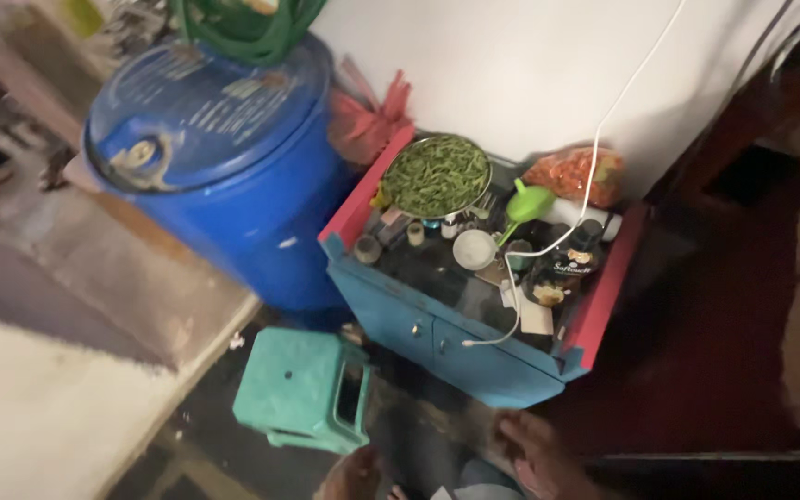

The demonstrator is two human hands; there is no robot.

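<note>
Neither of my hands shows in the head view. At the bottom edge are two blurred skin-coloured shapes [530, 456] that look like my feet, with a bit of blue cloth between them. Just beyond them stands a low blue cabinet [437, 338] with red side boards. On its top sit a steel bowl of green pods [435, 174], a green funnel [528, 204], a white cup [474, 248], a dark bottle [568, 264] and small jars. A white cable [594, 157] hangs down the wall and across the cabinet top.
A big blue barrel [233, 185] with a lid stands left of the cabinet, a green hose [243, 28] on top. A teal plastic stool [303, 389] sits on the floor in front. A red mesh bag [372, 116] and an orange bag [574, 174] lean on the white wall.
</note>
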